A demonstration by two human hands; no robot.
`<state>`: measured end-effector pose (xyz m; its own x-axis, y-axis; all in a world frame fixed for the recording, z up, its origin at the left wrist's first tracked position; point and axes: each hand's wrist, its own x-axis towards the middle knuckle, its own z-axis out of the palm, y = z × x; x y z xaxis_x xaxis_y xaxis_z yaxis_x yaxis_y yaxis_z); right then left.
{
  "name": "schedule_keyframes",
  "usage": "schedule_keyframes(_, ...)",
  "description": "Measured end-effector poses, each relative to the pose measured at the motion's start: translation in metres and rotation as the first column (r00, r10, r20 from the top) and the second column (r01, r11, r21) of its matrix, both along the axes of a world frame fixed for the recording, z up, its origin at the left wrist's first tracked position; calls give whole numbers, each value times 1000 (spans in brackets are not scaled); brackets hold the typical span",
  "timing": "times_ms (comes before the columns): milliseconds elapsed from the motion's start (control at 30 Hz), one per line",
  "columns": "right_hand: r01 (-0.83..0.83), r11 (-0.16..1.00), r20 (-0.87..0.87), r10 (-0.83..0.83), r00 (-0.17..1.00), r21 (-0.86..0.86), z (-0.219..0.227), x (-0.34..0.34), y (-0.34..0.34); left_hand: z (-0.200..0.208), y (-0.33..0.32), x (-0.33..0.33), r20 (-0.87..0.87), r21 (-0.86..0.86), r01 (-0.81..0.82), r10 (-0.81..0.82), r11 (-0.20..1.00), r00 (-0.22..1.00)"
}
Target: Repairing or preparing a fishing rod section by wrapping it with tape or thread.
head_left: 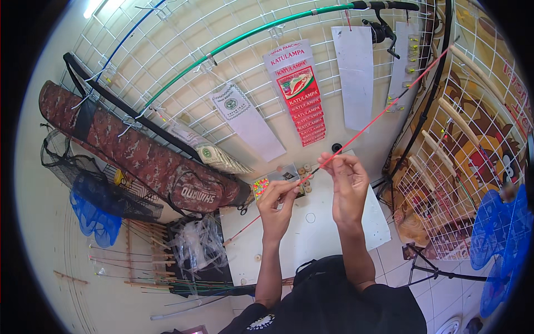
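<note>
"Holding what, and with how many hands?"

"Two hands, one red rod [378, 118]. The left hand [276, 203] pinches it between thumb and fingers; the right hand [347, 183] grips it just beside, nearer the upper end. The rod slants in the air above the white desk [328, 234], with a short dark stretch between the two grips."

"Any containers on the desk?"

"One clear box [282, 172], partly hidden behind the left hand. Bright pieces [261, 186] in pink, yellow and green fill its left part; I cannot tell what else it holds. Several tan rings lie near it, too overlapped to count, and one tan ring [257, 258] lies alone toward the desk's left edge."

"And around the desk?"

"One camouflage bag [125, 145], shut, so its contents cannot be told. One green rod [267, 28] carries one black reel [381, 32]. Four wooden handles [461, 119] show on the grid at right."

"Anything printed?"

"White lettering on the bag's lower end. On the wall grid hangs one strip of red packets [300, 94], lettered in white, with a fish picture on the top one. One pale packet [247, 121] beside it bears a round dark emblem, and a similar emblem marks the bundle of packets [214, 155] lower left"
</note>
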<state>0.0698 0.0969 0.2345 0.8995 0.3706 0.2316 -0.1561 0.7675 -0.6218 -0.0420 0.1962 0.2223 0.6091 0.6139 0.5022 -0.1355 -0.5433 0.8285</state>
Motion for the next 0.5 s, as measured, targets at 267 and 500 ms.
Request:
schedule_keyframes(267, 146, 988, 32, -148, 988, 44, 11, 29, -21, -5, -3, 0, -52, 38, 31, -29, 999, 998)
schedule_keyframes(500, 159, 986, 79, -163, 983, 54, 20, 50, -38, -16, -9, -1, -143, -13, 98, -99, 995, 985)
